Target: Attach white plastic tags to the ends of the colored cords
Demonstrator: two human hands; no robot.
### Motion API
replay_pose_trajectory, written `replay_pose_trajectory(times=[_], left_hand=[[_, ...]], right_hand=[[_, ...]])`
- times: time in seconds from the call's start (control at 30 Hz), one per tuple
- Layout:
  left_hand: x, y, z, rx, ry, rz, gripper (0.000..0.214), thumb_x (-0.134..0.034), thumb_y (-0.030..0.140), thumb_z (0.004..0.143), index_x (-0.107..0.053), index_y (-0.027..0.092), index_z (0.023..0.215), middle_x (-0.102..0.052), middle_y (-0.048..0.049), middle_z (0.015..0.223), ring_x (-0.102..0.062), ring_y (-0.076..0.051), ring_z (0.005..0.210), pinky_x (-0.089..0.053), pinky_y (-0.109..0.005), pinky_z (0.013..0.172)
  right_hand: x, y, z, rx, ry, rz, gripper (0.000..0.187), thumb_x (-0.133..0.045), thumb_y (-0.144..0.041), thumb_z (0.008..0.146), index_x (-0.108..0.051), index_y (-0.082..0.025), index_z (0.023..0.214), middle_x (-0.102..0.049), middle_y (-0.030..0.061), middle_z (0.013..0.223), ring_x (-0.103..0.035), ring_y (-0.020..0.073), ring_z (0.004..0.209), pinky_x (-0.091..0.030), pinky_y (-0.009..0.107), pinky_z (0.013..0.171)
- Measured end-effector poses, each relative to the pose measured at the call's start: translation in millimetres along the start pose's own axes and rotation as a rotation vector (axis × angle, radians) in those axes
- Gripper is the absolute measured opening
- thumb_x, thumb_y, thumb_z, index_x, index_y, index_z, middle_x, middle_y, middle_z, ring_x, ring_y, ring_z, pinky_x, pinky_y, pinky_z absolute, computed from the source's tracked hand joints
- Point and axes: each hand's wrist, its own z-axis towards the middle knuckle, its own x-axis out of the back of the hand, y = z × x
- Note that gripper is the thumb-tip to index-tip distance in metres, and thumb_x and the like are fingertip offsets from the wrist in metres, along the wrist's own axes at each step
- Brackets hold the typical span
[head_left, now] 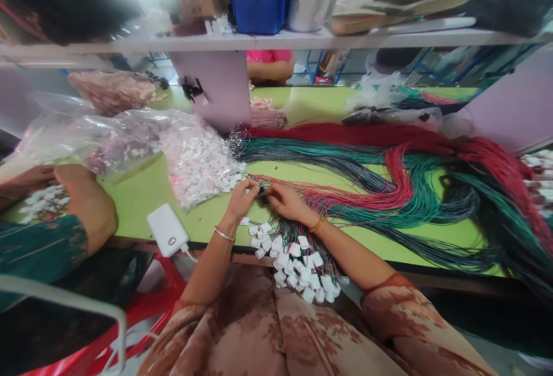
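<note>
My left hand (pixel 242 196) and my right hand (pixel 286 201) meet over the green table (pixel 142 192), both with fingers pinched around the ends of thin coloured wires (pixel 261 190). What exactly sits between the fingertips is too small to tell. Below my hands a bunch of wires ending in white plastic connectors (pixel 298 266) hangs over the table's front edge toward my lap. A long sheaf of red, green and dark wires (pixel 389 180) spreads to the right.
A clear bag of white connectors (pixel 199 160) lies left of my hands. A white power bank (pixel 166 230) sits at the table edge. Another person's arm (pixel 82 197) rests at the left by small white parts (pixel 43 202). A shelf (pixel 302 39) runs above.
</note>
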Motion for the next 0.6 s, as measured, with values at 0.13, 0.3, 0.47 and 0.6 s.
replay_pose_trajectory(times=[0.13,0.3,0.47,0.6], left_hand=[[-2.8,8,-6,-0.173,-0.007,0.213,0.008,-0.068,0.024,0.072,-0.062,0.019,0.071,-0.055,-0.0002,0.068,-0.048,-0.016,0.069,-0.038,-0.028,0.072],[-9.3,7,-12,-0.384,-0.023,0.367,0.007,-0.064,0.024,0.078,-0.063,0.022,0.071,-0.057,-0.0053,0.074,-0.050,-0.021,0.079,-0.038,-0.033,0.081],[-14.6,2,-15,-0.483,-0.062,0.429,0.008,-0.062,0.026,0.081,-0.063,0.023,0.074,-0.059,-0.0085,0.080,-0.054,-0.023,0.086,-0.039,-0.034,0.086],[-17.5,-4,-16,-0.431,0.061,0.474,0.009,-0.060,0.029,0.082,-0.058,0.021,0.078,-0.059,-0.0070,0.077,-0.056,-0.020,0.076,-0.041,-0.031,0.075]], right_hand=[[11,-4,7,-0.065,0.224,0.053,0.013,-0.051,-0.026,0.085,-0.060,-0.017,0.088,-0.063,0.0022,0.078,-0.051,0.0126,0.063,-0.038,0.025,0.061],[22,-2,32,-0.176,0.177,0.249,0.024,-0.057,-0.042,0.082,-0.058,-0.018,0.084,-0.064,0.0015,0.078,-0.055,0.0130,0.068,-0.041,0.025,0.062],[9,-4,54,-0.372,-0.094,0.680,0.037,-0.074,-0.042,0.064,-0.058,-0.017,0.086,-0.062,-0.0032,0.065,-0.052,0.0104,0.057,-0.040,0.024,0.055],[4,-12,57,-0.411,0.086,0.852,0.047,-0.079,-0.034,0.056,-0.056,-0.018,0.094,-0.063,-0.0052,0.061,-0.054,0.0100,0.055,-0.039,0.023,0.055]])
